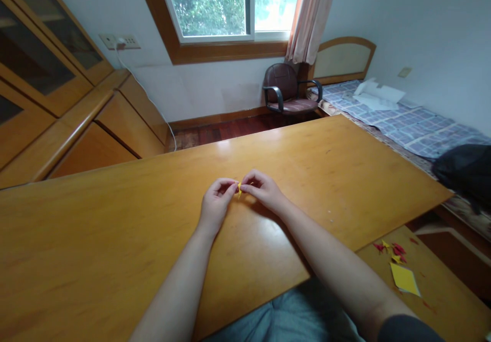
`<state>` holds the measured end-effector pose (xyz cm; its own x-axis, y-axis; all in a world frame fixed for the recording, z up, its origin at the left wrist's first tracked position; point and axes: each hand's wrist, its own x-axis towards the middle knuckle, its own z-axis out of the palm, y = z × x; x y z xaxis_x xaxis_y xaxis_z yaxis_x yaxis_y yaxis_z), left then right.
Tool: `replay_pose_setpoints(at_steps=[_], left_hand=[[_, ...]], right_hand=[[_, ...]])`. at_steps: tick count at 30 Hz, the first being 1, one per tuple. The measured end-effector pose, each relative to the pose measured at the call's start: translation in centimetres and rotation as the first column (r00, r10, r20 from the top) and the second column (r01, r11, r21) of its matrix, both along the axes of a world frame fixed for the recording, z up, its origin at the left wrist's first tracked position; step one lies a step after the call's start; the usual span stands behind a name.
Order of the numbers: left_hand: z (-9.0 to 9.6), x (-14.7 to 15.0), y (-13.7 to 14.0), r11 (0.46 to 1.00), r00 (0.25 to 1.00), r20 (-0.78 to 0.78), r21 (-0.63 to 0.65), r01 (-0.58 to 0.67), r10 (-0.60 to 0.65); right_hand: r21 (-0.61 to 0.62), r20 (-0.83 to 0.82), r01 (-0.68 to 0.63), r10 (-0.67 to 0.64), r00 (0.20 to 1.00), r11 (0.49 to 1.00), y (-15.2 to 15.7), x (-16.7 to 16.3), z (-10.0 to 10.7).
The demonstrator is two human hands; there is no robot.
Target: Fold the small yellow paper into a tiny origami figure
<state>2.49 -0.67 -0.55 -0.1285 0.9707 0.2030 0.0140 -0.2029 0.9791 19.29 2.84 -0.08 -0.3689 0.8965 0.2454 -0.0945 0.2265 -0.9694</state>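
Observation:
A small folded piece of yellow paper [240,190] is pinched between my two hands, just above the wooden table [115,244]. My left hand [217,201] grips its left side between thumb and forefinger. On the other side, my right hand [264,190] pinches it with the fingertips, the remaining fingers curled. Most of the paper is hidden by the fingertips, so its exact folded shape is hard to make out.
On a lower surface at right lie a stack of yellow paper squares [405,279] and several small red and yellow folded papers [398,250]. Beyond the table stand a chair [286,88] and a bed [402,116] with a black bag [466,173]. Wooden cabinets [115,122] line the left.

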Motion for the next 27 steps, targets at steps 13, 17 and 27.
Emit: replay_pose_setpoints(at_steps=[13,17,27], left_hand=[[-0.5,0.0,0.4,0.993,0.986,0.167,-0.118,0.029,-0.009],[-0.2,0.2,0.3,0.976,0.959,0.282,-0.197,0.088,-0.030],[-0.5,-0.1,0.5,0.985,0.984,0.176,-0.168,0.030,0.001]], right_hand=[[0.023,0.049,-0.015,0.014,0.999,1.000,-0.1,0.1,0.1],[0.031,0.052,-0.009,0.007,0.999,0.999,0.1,0.1,0.0],[-0.060,0.024,-0.011,0.013,1.000,0.998,0.3,-0.2,-1.1]])
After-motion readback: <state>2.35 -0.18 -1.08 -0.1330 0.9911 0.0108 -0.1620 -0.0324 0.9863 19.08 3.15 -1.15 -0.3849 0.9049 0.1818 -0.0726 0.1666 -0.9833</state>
